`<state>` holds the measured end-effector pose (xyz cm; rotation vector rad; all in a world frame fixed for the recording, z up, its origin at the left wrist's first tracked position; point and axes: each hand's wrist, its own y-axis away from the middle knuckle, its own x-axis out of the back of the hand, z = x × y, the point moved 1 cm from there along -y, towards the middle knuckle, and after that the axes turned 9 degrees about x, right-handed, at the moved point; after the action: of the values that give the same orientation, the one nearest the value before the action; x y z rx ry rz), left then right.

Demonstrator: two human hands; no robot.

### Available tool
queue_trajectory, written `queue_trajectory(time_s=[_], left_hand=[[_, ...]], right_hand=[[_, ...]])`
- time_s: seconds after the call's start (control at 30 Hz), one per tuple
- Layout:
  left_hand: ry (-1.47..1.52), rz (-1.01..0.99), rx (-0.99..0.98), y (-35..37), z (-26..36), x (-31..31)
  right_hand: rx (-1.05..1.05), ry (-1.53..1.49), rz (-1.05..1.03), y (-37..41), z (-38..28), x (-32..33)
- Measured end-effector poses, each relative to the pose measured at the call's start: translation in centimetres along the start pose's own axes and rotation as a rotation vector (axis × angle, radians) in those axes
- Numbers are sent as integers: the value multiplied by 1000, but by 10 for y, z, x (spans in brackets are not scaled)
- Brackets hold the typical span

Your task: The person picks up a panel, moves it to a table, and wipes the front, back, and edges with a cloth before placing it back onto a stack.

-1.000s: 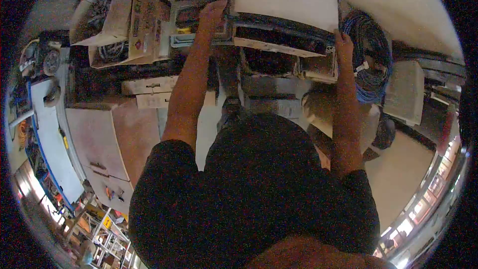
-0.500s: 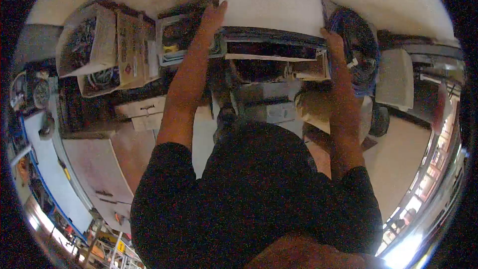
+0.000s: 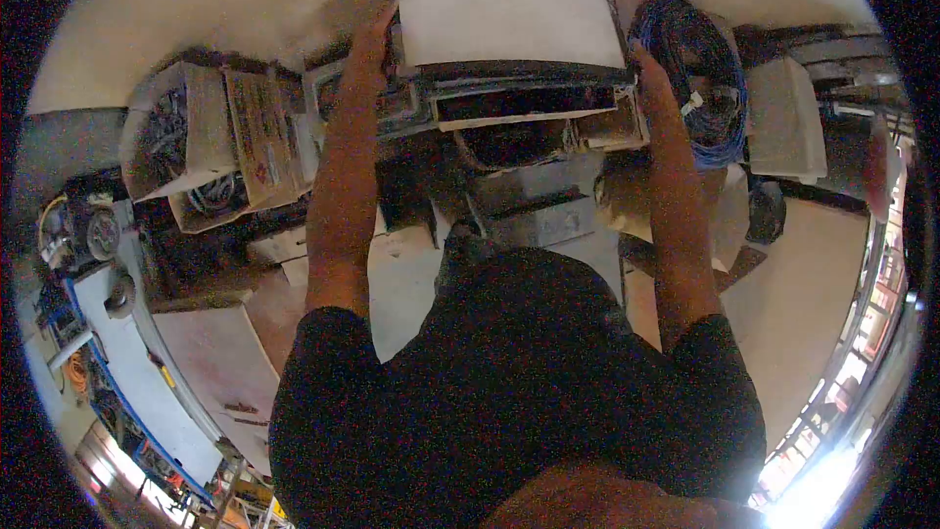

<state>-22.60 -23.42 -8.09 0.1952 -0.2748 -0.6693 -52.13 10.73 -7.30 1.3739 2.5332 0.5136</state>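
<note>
A large box-like object with a flat white top (image 3: 504, 5) and dark edges is at the top of the view, in front of me. My left hand (image 3: 375, 37) is against its left side, with most of the fingers hidden behind the edge. Against the right front corner is my right hand (image 3: 644, 61), its fingers also largely out of sight. Both arms reach forward, one on each side of the object. Just below its front edge lies an open, shallow carton (image 3: 529, 120) with a dark inside.
Left of the object stand cardboard boxes (image 3: 259, 137) holding cables. A large coil of blue and black cable (image 3: 720, 142) is close to my right hand, with a pale box (image 3: 786, 122) beyond it. A white-topped bench (image 3: 147, 362) runs along the far left.
My left hand has gone from the top left corner to the object's left side. The white-topped object sits further left in view, and the whole view has shifted slightly.
</note>
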Motion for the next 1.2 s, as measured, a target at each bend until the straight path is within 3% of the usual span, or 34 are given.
queue_trajectory(time_s=[0.07,0.13,0.23,0.43,0.47,0.57,0.6,0.67,0.7,0.8,0.93,1.0,1.07,1.1,1.2], left_hand=[[42,-25,-41,5,17,2],[87,-48,-69,8,27,1],[158,-48,-97,15,38,4],[378,186,-111,74,23,64],[409,238,-113,85,19,80],[505,417,-124,129,1,123],[526,475,-129,143,-2,135],[559,583,-132,172,-10,156],[577,630,-129,186,-15,165],[614,750,-144,228,-27,182],[738,830,-84,266,-40,188],[877,840,61,281,-54,196],[-336,1030,-678,293,-115,236],[-346,1044,-668,298,-117,239],[-676,1008,-974,301,-117,239]], right_hand=[[-47,-173,-69,-7,7,4],[89,-147,-53,-11,16,3],[76,-7,145,-10,3,8],[379,118,187,-2,-15,48],[291,-13,369,5,-8,52],[320,61,288,7,71,79],[327,54,282,11,69,74],[-35,-276,211,27,70,47],[-37,-277,196,46,48,19],[48,-175,455,75,-11,-32],[-52,-397,173,37,10,-17],[-40,-472,-16,37,15,-4],[-51,-407,-58,25,19,1],[-50,-349,-81,17,22,1],[-11,-225,24,-8,33,8]])
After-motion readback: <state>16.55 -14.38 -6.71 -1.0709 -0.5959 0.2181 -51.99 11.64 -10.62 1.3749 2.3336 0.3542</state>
